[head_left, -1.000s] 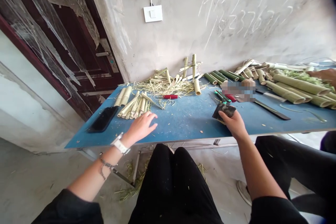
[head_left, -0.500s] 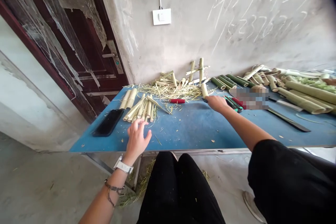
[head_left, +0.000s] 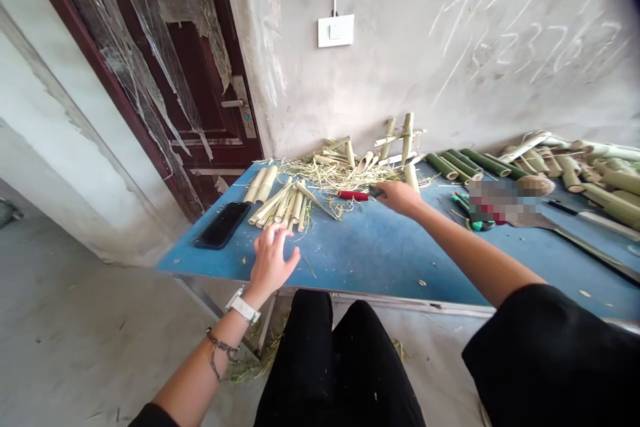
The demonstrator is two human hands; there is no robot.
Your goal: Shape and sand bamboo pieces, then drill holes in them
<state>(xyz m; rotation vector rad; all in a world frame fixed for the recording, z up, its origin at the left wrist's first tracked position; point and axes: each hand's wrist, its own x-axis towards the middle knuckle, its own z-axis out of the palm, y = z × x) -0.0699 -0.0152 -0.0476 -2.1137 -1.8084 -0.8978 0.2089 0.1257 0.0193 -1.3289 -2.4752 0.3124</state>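
Observation:
My left hand [head_left: 273, 263] is held over the front of the blue table, fingers loosely curled and apart, with nothing in it. Just beyond its fingertips lies a bundle of cut bamboo pieces [head_left: 283, 205]. My right hand [head_left: 399, 198] reaches to the middle of the table, its fingers closed on a small dark thing [head_left: 377, 192] that is mostly hidden. Immediately left of it lies a red handle [head_left: 353, 196]; what it belongs to is unclear. Behind the right hand a short pale bamboo tube [head_left: 411, 177] stands upright.
A black phone [head_left: 223, 225] and two bamboo tubes [head_left: 261, 183] lie at the left. Bamboo shavings [head_left: 345, 175] are heaped by the wall. Green bamboo tubes [head_left: 465, 161], green-handled tools [head_left: 480, 223], a long dark blade [head_left: 595, 245] and a bamboo pile [head_left: 610, 170] occupy the right.
My right hand has moved left along the table, away from the upright tube to the red handle, the dark thing moving with it. The view has turned slightly. My left hand stays near the bundle.

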